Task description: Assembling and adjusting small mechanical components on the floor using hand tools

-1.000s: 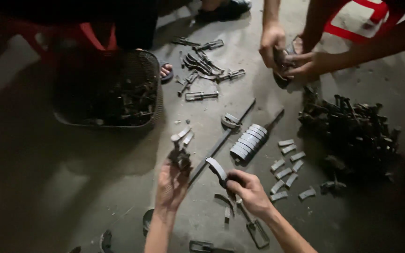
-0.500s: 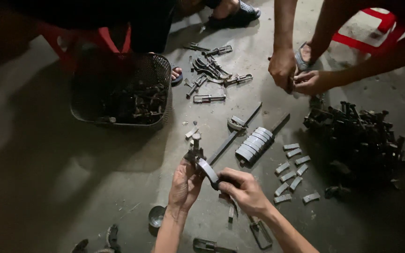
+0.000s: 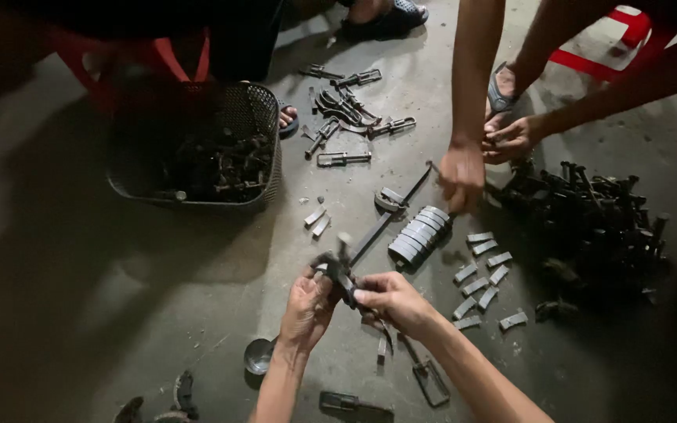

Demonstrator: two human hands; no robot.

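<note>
A small dark metal clamp part (image 3: 337, 270) sits low over the concrete floor (image 3: 80, 298), pinched between both hands so it can be worked from two sides: the left hand (image 3: 307, 309) cups it from below, the right hand (image 3: 389, 301) closes thumb and fingers on its top, though the exact grip is blurred. Just beyond lie a long rod (image 3: 389, 215) and a row of stacked grey plates (image 3: 419, 233); a black basket (image 3: 197, 153) of similar parts stands further left.

1. Single head view, worn on the person, looks steeply down at the floor (image 3: 80, 313).
2. Close range: own hands low centre, a co-worker's arms top right.
</note>
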